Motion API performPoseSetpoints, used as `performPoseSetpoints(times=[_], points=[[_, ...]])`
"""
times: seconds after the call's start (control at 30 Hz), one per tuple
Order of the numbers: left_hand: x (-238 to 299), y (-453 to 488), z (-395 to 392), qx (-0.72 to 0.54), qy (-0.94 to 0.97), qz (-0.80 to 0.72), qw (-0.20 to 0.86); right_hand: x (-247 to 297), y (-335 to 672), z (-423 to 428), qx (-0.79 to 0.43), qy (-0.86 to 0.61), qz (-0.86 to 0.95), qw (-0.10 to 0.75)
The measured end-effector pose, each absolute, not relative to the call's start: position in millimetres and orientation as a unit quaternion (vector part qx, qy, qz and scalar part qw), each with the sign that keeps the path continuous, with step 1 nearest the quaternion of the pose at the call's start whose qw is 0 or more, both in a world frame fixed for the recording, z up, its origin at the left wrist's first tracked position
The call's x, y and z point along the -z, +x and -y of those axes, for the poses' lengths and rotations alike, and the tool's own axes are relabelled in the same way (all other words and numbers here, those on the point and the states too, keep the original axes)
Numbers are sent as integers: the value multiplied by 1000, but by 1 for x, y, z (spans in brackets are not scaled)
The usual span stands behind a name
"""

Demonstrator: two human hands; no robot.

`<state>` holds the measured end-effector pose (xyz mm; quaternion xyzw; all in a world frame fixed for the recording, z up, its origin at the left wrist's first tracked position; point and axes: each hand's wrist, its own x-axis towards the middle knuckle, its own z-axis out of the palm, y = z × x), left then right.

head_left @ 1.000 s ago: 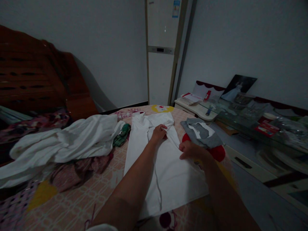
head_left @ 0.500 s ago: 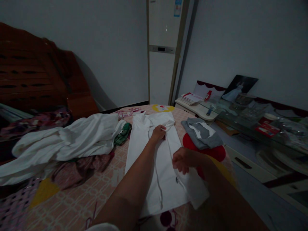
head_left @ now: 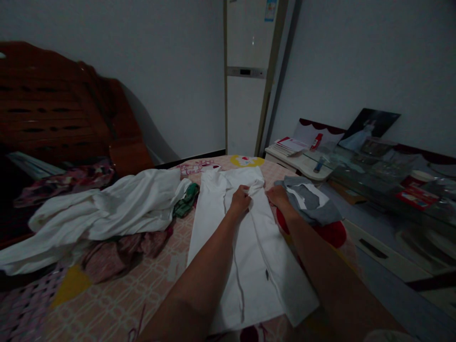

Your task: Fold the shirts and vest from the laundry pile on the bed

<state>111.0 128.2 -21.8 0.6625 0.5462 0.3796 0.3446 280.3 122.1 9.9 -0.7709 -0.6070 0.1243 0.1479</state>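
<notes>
A white shirt (head_left: 245, 294) lies lengthwise in front of me, its sides folded inward over the middle. A small dark mark shows near its lower part. My left hand (head_left: 241, 199) is closed, pinching the cloth near the far end of the shirt. At the shirt's right edge, my right hand (head_left: 277, 195) is closed on the fabric, its fingertips partly hidden. Just right of that hand sits a folded grey garment (head_left: 331, 214) with a white patch.
A patterned tablecloth (head_left: 142, 294) covers the round table. On the left lie a rumpled white garment (head_left: 117, 204), a green checked cloth (head_left: 186, 200) and a reddish-brown cloth (head_left: 107, 261). A glass-topped cabinet (head_left: 366, 190) with papers and packets stands along the right wall.
My right hand has moved forward from the shirt's lower right side to its upper right edge. The lower right flap lies flatter. My left hand keeps its hold.
</notes>
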Motion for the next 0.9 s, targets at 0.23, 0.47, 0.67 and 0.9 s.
performPoseSetpoints(times=[0.23, 0.47, 0.67, 0.9], points=[[21, 110, -129, -367, 676, -545, 333, -13, 271, -162, -145, -773, 599, 150], [19, 112, -125, -405, 696, -519, 287, -8, 268, -160, -19, -738, 654, 165], [23, 113, -126, -361, 721, -517, 288, -3, 270, -141, 10, -737, 665, 122], [24, 112, -129, -360, 719, -516, 294, -16, 294, -78, -134, -739, 643, 148]])
